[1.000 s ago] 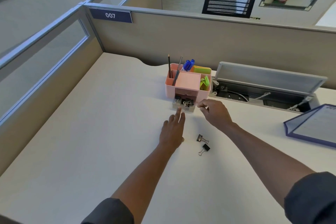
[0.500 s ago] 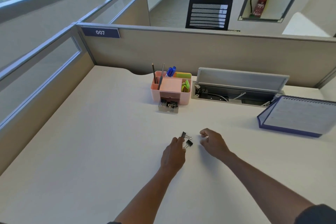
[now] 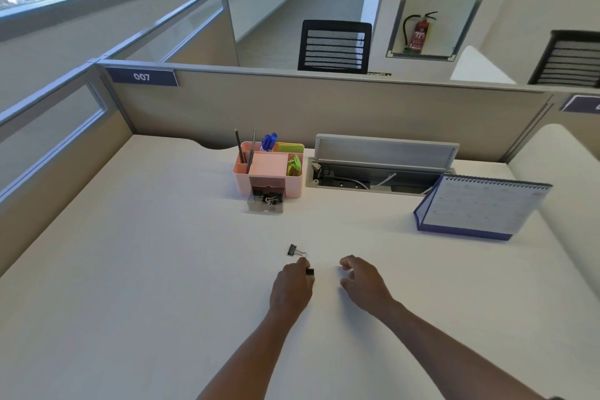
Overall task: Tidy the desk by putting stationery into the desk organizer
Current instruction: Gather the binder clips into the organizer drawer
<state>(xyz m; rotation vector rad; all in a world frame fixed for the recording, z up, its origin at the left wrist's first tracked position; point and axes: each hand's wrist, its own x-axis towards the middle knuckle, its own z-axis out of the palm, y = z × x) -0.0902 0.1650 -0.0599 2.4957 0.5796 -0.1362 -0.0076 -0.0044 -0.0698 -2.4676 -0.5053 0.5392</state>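
A pink desk organizer (image 3: 293, 185) stands at the back of the desk, holding pencils, blue pens, green sticky notes and a green clip. Its small clear drawer (image 3: 264, 206) is pulled out in front and holds several black binder clips. One black binder clip (image 3: 294, 250) lies loose on the desk in the middle. My left hand (image 3: 292, 287) pinches a second black binder clip (image 3: 310, 272) just below it. My right hand (image 3: 363, 282) hovers to the right, fingers loosely curled, holding nothing.
An open cable tray (image 3: 373, 177) with a raised grey lid sits right of the organizer. A blue spiral desk calendar (image 3: 480, 208) stands at the right. Beige partition walls (image 3: 292, 107) close the desk at the back and left.
Both hands have pulled back from the organizer's drawer toward me. My left hand has taken hold of one of the two loose binder clips. The camera has tilted up.
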